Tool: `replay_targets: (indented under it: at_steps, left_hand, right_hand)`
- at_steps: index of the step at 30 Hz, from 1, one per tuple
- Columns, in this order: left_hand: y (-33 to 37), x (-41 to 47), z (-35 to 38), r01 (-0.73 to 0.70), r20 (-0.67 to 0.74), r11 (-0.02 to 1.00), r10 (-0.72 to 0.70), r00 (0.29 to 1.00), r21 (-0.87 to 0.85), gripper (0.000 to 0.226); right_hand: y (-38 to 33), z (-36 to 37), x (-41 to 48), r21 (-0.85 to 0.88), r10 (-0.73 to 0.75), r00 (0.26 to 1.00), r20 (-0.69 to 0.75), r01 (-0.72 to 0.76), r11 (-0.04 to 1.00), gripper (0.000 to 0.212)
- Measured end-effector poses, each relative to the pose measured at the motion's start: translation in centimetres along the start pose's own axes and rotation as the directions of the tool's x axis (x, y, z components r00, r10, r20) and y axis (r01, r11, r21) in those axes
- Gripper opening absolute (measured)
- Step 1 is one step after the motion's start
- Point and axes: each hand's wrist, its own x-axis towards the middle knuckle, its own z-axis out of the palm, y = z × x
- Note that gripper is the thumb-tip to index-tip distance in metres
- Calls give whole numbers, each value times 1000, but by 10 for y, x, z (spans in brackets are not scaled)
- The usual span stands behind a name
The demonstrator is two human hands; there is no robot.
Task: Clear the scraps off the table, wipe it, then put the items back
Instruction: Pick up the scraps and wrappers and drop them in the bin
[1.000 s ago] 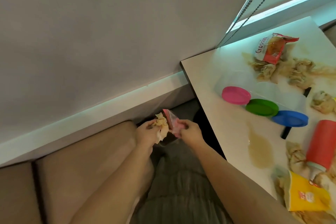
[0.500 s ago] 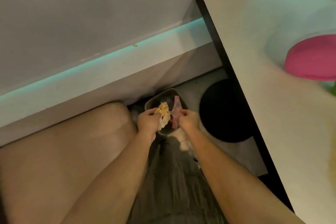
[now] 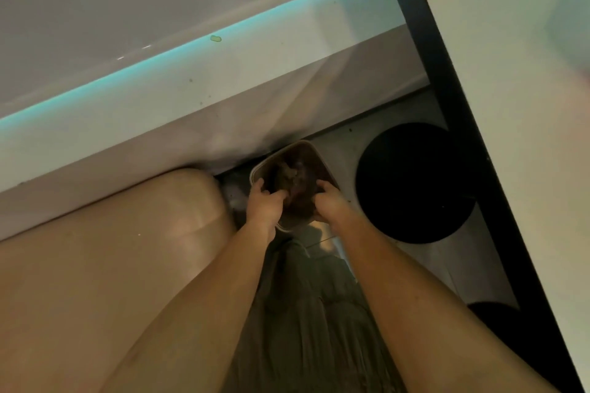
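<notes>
Left hand (image 3: 265,205) at 8 o'clock and right hand (image 3: 329,201) at 4 o'clock dip into the bin (image 3: 307,145) of scraps (image 3: 289,176); whether either grips anything is unclear.

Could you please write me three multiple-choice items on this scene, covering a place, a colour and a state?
1. Where does the bin stand? A on a shelf; B on the floor by the sofa; C on the sofa.
2. The disc right of the bin is: A black; B pink; C green.
3. The bin is: A lidded; B tipped over; C open, holding scraps.
B, it sits low against the sofa's end; A, it is dark throughout; C, scraps show inside its rim.
</notes>
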Motion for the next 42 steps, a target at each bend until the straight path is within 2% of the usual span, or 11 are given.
replay_targets:
  at_steps: [3,6,12,18,23,28,36,39,42]
  left_hand:
    - [3,-10,-4,-36,-10,999,36,999,22,77]
    - [5,-22,-12,-93,3,994,93,996,62,77]
    - [65,-142,-23,-250,8,959,251,968,132,65]
    - [118,-257,-37,-377,-7,907,385,923,186,58]
    - [164,-341,-40,-539,70,805,540,839,249,52]
    - [201,-392,-21,-676,165,675,661,732,297,41]
    - [229,-436,51,-762,299,569,703,646,309,38]
    - [232,-445,81,-764,332,563,689,645,315,36]
    - [239,-451,108,-782,378,537,685,623,316,36]
  right_hand:
    - [-1,-3,-11,-34,-62,997,-38,61,998,47]
    - [-25,-10,-58,-22,-139,986,-93,138,990,42]
    - [-73,-27,-159,-64,-272,961,-47,269,961,44]
    - [-112,-57,-283,-132,-449,891,-58,439,888,41]
    - [-139,-85,-371,-125,-588,799,-128,575,809,35]
    - [-158,-119,-431,-31,-684,697,-217,695,718,31]
    - [-176,-217,-470,71,-657,547,-519,794,604,30]
    - [-179,-259,-465,117,-584,524,-621,798,591,30]
    - [-184,-299,-451,127,-532,528,-662,778,615,31]
